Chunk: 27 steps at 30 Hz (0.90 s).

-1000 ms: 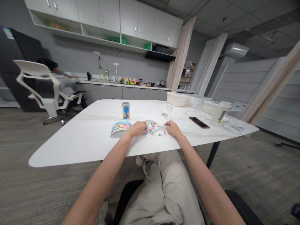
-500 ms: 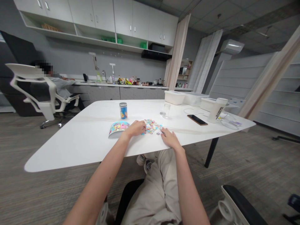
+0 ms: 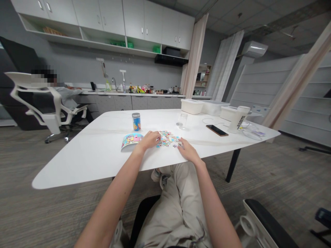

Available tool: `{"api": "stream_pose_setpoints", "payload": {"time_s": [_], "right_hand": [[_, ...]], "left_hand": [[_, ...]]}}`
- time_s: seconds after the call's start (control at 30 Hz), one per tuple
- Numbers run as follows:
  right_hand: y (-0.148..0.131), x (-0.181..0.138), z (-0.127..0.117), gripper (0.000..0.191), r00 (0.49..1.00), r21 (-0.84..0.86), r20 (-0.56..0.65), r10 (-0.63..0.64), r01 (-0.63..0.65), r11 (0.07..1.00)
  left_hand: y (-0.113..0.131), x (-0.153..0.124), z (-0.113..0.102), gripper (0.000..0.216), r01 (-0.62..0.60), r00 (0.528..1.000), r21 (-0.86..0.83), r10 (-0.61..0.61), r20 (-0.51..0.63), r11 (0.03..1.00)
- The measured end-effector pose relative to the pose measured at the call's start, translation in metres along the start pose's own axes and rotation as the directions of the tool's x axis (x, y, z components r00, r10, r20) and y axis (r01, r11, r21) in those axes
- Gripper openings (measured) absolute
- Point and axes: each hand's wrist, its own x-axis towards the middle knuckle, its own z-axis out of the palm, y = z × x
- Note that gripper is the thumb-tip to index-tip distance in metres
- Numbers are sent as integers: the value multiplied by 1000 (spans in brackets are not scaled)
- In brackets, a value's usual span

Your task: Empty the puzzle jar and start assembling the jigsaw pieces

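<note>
Small multicoloured jigsaw puzzle pieces (image 3: 168, 138) lie in a loose heap on the white table (image 3: 88, 151). At the heap's left edge, my left hand (image 3: 151, 140) has its fingers curled together; what they hold, if anything, is too small to make out. My right hand (image 3: 188, 150) rests along the right edge with fingers apart, close to a few stray pieces. A curved, cartoon-printed picture sheet (image 3: 132, 139) lies left of my left hand, partly behind the wrist. Beyond it stands a blue-printed jar (image 3: 136, 122) with a grey lid.
A clear jar (image 3: 183, 119) stands behind the heap, a round lid (image 3: 179, 124) beside it. To the right are a phone (image 3: 217, 130), a white cup (image 3: 238, 120) and cables. White tubs (image 3: 191, 106) line the back edge. Someone sits in a white chair (image 3: 49, 110) at the far left.
My right hand has shifted slightly, its fingers a little further apart. My left hand stays at the heap's left edge. The whole view has moved slightly.
</note>
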Motion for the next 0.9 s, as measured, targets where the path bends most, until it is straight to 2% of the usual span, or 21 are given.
{"api": "stream_pose_setpoints", "payload": {"time_s": [0.13, 0.33, 0.63, 0.77, 0.9], "right_hand": [[5, 2, 1, 45, 999, 20, -23, -25, 25, 999], [7, 4, 2, 39, 998, -43, -66, -16, 13, 999], [-1, -1, -3, 39, 985, -109, 166, -48, 66, 992], [-1, 12, -7, 41, 970, -17, 182, -163, 169, 985], [-2, 43, -7, 41, 957, 27, 178, -230, 229, 973]], "left_hand": [[0, -2, -1, 17, 7, 1000, 5, -7, 16, 1000], [1, -5, -1, 20, 33, 998, 1, -33, 54, 999], [2, -3, 1, 17, 28, 999, 29, -29, 29, 999], [2, -2, 2, 15, 52, 998, 33, -53, 32, 998], [2, -5, -2, 15, 95, 994, 31, -97, 53, 995]]}}
